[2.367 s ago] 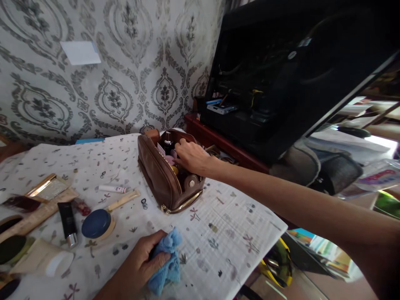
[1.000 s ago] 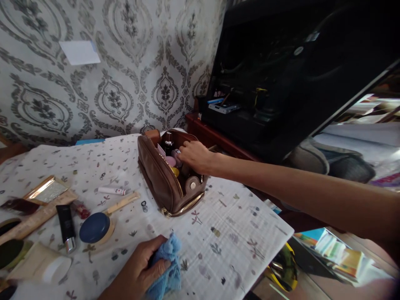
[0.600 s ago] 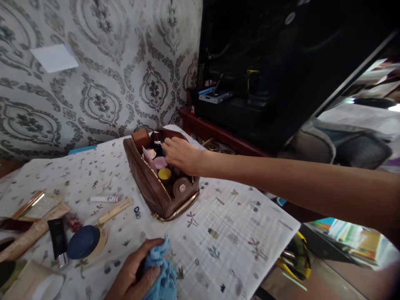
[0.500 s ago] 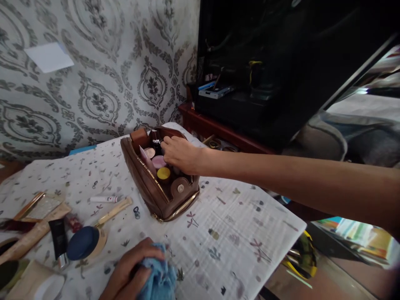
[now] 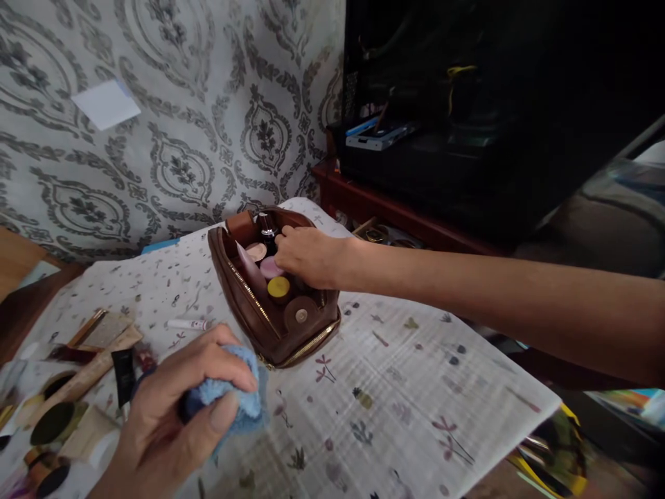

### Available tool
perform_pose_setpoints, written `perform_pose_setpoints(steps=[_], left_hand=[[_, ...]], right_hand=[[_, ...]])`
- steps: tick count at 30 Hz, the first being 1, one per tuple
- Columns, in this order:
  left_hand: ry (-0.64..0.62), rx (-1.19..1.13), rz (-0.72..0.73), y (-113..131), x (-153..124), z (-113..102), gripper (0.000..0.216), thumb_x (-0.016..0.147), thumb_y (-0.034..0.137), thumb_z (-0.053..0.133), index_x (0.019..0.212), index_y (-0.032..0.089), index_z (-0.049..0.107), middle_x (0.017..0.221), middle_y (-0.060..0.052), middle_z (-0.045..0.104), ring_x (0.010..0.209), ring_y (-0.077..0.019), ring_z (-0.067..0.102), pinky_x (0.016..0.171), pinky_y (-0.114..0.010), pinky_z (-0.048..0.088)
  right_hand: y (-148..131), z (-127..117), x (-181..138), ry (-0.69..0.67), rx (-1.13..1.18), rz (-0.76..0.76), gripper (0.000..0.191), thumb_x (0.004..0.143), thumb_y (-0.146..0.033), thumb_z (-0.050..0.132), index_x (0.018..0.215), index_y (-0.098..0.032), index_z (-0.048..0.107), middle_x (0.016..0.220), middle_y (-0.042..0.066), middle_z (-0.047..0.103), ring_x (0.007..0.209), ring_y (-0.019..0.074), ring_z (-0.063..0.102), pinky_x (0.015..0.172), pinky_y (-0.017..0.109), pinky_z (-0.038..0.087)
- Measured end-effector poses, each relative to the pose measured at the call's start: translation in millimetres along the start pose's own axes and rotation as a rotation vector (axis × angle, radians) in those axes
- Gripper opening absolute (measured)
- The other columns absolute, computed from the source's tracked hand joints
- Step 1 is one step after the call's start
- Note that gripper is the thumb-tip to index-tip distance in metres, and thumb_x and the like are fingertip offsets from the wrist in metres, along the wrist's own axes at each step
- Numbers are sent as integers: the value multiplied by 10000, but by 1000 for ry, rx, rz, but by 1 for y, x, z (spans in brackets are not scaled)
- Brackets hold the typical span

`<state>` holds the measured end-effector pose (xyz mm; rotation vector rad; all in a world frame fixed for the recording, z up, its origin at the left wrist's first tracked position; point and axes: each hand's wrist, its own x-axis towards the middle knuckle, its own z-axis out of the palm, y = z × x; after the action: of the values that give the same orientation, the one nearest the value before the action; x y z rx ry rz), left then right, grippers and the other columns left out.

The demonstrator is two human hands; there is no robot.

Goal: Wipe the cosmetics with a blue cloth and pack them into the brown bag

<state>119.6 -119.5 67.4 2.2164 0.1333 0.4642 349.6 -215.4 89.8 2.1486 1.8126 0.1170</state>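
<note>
A brown cosmetic bag point(image 5: 249, 298) stands unzipped on the cloth-covered table. Inside it I see a yellow-lidded jar point(image 5: 278, 288), a pink round lid point(image 5: 271, 267), a pale round compact point(image 5: 256, 251), a pink tube point(image 5: 250, 267) and a dark bottle point(image 5: 267, 229). My right hand point(image 5: 307, 256) reaches over the bag's right side, fingers curled down into it; whatever they grip is hidden. Nearer to me, my left hand point(image 5: 181, 398) is closed around a crumpled blue cloth point(image 5: 242, 395), raised over the table in front of the bag.
Makeup lies spread on the left: a black tube point(image 5: 123, 378), a beige tube point(image 5: 91, 433), a white pen-like stick point(image 5: 188, 324) and several others. A patterned cloth point(image 5: 395, 388) covers the table. Behind stands a large dark screen point(image 5: 493, 138) on a reddish-brown stand point(image 5: 374, 201).
My left hand has risen and moved forward with the blue cloth, now covering the blue-lidded item. My right hand stays in the bag. The view has shifted slightly.
</note>
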Motion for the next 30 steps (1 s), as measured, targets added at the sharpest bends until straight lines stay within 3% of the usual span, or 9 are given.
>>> perform_pose_setpoints(steps=[6,12,17,21,30], left_hand=[[-207,53,40,-9,-7,10,167,911,353,626,857,247,744,779,-51,662,786,-206,596,696,-284,486],[-163,-32,-105,-18,-29,19,213,934,375,601,849,227,728,766,-53,616,769,-188,566,635,-244,453],[-282,-24,-129,-30,-41,25,206,959,339,556,916,226,723,791,-55,611,768,-179,590,633,-225,458],[-245,-37,-113,-41,-49,30,187,954,333,562,935,231,718,794,-44,625,777,-174,595,725,-234,475],[-389,-8,-213,-49,-57,42,249,983,354,505,885,191,666,813,-28,601,770,-156,559,743,-238,433]], right_hand=[[3,2,0,20,39,-30,319,899,-51,525,1173,-132,667,1185,144,702,1145,307,623,893,361,486],[5,5,5,30,23,-47,285,900,-55,527,1123,-121,691,1178,150,709,1111,308,648,857,372,494],[2,1,3,2,9,0,278,904,-35,520,1081,-106,722,1179,152,723,1139,320,653,860,375,488],[2,0,3,-17,-7,16,270,886,-30,554,1071,-103,738,1120,160,740,1124,316,664,860,378,478],[1,12,7,46,-146,-75,201,925,-82,553,1001,-134,732,1172,128,716,1137,274,619,876,353,423]])
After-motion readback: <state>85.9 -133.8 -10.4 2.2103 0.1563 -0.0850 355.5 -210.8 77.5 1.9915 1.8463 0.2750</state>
